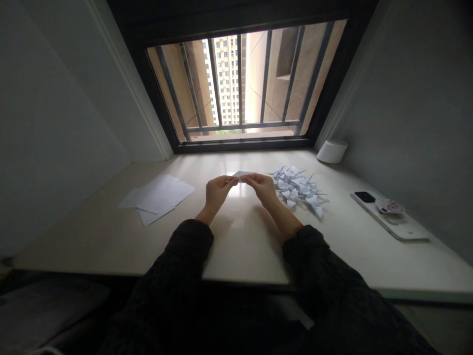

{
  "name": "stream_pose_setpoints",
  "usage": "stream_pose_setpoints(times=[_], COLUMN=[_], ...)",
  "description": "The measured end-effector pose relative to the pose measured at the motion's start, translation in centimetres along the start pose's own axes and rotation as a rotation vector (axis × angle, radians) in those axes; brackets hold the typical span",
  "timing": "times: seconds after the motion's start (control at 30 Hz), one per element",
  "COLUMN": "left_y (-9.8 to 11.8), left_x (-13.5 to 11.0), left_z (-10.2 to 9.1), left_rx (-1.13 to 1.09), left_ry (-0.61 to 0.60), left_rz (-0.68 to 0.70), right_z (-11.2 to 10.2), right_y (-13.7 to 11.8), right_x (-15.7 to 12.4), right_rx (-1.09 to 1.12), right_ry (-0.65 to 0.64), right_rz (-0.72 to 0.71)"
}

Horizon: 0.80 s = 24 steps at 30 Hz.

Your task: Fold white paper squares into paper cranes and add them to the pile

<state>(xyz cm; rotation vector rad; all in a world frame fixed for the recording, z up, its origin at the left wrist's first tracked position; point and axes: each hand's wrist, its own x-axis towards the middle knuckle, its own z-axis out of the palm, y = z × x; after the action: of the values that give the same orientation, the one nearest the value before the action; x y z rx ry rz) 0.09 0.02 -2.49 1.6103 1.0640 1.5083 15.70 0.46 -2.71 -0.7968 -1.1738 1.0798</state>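
Between my two hands, a small folded piece of white paper [244, 173] is held just above the pale tabletop. My left hand [220, 190] pinches its near left part between thumb and fingers. My right hand [263, 186] pinches it close beside, the fingertips of both hands almost meeting. The hands cover much of the paper, so its exact folds cannot be made out. Just right of my right hand lies a pile of folded white paper cranes [297, 187]. Off to the left, several flat white paper sheets [158, 197] overlap one another.
A white phone [406, 229] with a round grip lies at the right. Behind it, a white cylindrical object [332, 151] stands against the right wall. A dark-framed window [244, 145] with bars rises at the back of the pale table [244, 256]; its front edge is near me.
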Motion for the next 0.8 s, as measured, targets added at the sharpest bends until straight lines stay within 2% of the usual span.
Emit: stream_pose_setpoints(times=[0.2, 0.47, 0.63, 0.8], left_y=[0.23, 0.25, 0.06, 0.52], left_x=[-0.25, 0.12, 0.29, 0.09], left_z=[0.39, -0.13, -0.39, -0.4], left_rx=[-0.061, -0.087, -0.04, 0.113], left_ry=[0.089, 0.13, 0.116, 0.119], left_rz=[-0.048, -0.123, -0.101, 0.0], right_z=[0.15, 0.02, -0.15, -0.08], right_y=[0.1, 0.18, 0.35, 0.27], right_x=[-0.05, 0.1, 0.2, 0.15], right_rx=[-0.013, -0.033, -0.012, -0.007], right_ry=[0.036, 0.066, 0.079, 0.073], right_rz=[-0.04, -0.033, -0.028, -0.038])
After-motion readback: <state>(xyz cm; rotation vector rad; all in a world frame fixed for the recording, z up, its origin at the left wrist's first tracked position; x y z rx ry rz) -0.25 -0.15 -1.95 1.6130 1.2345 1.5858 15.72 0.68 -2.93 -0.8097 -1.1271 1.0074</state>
